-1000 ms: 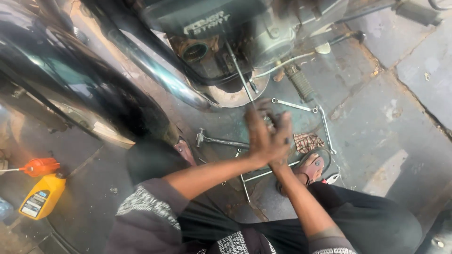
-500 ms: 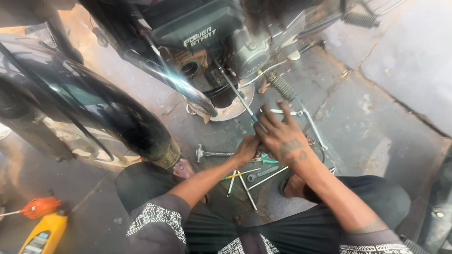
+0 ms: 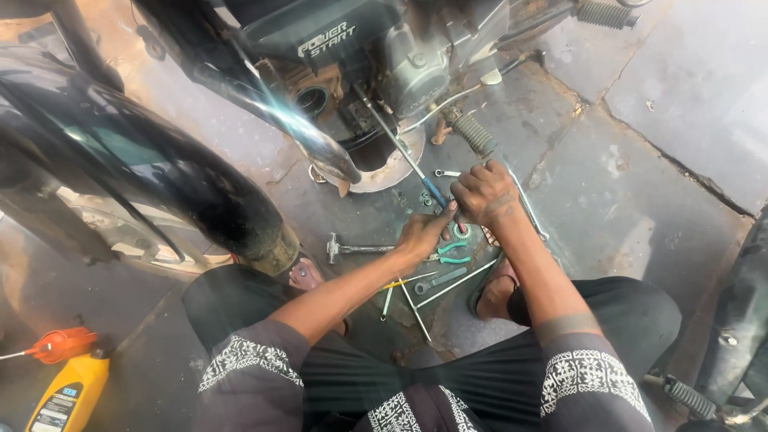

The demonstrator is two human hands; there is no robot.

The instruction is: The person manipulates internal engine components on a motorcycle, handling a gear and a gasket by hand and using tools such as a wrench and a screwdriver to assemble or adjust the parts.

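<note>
Here, left hand (image 3: 422,234) pinches blue-handled screwdriver (image 3: 402,152), shaft slanting up to engine (image 3: 416,68). Right hand (image 3: 484,192) curled shut over tool pile (image 3: 436,268) on floor; contents unclear. Risk: tip slips off fastener, since grip is light and sits low on handle; green-handled pliers (image 3: 450,250) underfoot.

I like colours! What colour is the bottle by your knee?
Yellow bottle, with an orange-red spout; it shows in the head view.

My left hand (image 3: 422,232) rests on the tools on the ground, fingers beside the green-handled pliers (image 3: 453,250). My right hand (image 3: 484,194) is curled next to the blue-handled screwdriver (image 3: 406,158), which angles toward the motorcycle engine (image 3: 416,60) beyond.
</note>
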